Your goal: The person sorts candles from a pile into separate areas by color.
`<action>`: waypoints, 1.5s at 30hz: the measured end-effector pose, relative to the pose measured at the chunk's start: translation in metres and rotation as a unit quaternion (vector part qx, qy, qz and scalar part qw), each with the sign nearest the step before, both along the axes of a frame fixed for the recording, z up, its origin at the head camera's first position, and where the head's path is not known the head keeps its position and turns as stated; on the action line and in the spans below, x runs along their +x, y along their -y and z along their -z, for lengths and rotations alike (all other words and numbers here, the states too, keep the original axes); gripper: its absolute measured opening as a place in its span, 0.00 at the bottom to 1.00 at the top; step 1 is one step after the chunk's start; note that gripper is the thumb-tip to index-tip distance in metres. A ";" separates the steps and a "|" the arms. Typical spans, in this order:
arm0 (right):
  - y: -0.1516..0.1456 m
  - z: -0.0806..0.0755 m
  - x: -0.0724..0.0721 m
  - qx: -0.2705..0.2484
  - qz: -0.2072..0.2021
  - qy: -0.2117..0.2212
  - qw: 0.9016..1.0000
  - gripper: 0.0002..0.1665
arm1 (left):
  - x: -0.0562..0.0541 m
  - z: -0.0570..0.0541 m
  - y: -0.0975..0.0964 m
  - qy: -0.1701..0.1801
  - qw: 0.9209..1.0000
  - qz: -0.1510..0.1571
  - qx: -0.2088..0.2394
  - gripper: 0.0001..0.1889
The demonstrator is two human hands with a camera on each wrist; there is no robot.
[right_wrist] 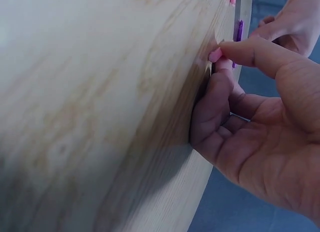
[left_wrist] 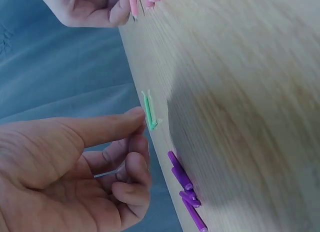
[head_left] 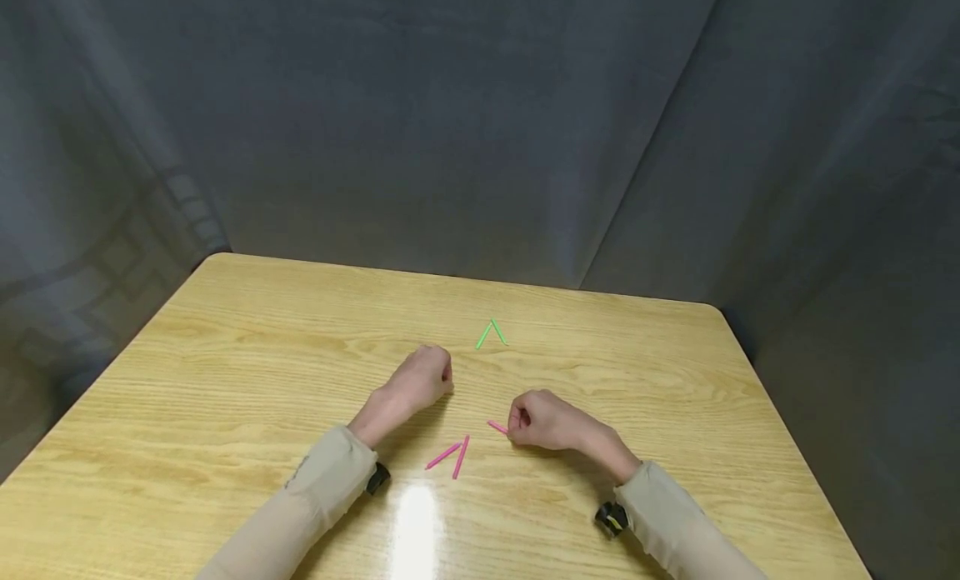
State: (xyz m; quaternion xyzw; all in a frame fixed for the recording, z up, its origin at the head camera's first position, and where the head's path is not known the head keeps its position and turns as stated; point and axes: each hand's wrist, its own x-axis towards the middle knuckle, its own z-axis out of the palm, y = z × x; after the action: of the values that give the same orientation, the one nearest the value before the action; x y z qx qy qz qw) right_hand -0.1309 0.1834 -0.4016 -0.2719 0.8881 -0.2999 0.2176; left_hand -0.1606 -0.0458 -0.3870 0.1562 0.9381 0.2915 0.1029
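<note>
My right hand (head_left: 551, 422) pinches one end of a thin pink candle (head_left: 497, 427) between thumb and forefinger, low over the table. In the right wrist view, the pink candle's end (right_wrist: 215, 55) shows at the fingertips. My left hand (head_left: 420, 380) is curled, thumb tip against forefinger, with nothing visible in it. Several purple candles (left_wrist: 182, 179) lie close by it in the left wrist view; the hand hides them in the head view. Two more pink candles, one slanted (head_left: 443, 456) and one steeper (head_left: 461, 458), lie nearer me.
Farther back, a left green candle (head_left: 483, 337) and a right green candle (head_left: 499, 332) lean together in an upturned V, flat on the wooden table (head_left: 637, 355). Grey curtains (head_left: 450, 130) hang behind and beside the table. Each wrist carries a small black camera.
</note>
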 end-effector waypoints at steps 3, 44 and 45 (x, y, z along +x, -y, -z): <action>-0.001 0.001 -0.001 -0.007 0.000 -0.002 1.000 0.05 | 0.002 -0.001 0.000 0.008 1.000 0.001 0.003 0.08; -0.020 0.005 -0.021 -0.034 0.209 -0.026 0.977 0.04 | 0.038 0.002 0.016 0.015 0.994 0.109 0.020 0.19; -0.020 0.005 -0.022 -0.034 0.213 -0.025 0.976 0.04 | 0.039 0.001 0.017 0.018 0.994 0.111 0.019 0.18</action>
State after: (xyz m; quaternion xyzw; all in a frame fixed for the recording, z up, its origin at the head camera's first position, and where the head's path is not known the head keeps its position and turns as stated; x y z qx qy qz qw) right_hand -0.1527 0.2033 -0.4068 -0.0907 0.9202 -0.3623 0.1170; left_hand -0.1218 -0.0627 -0.3884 0.2558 0.9074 0.2991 0.1478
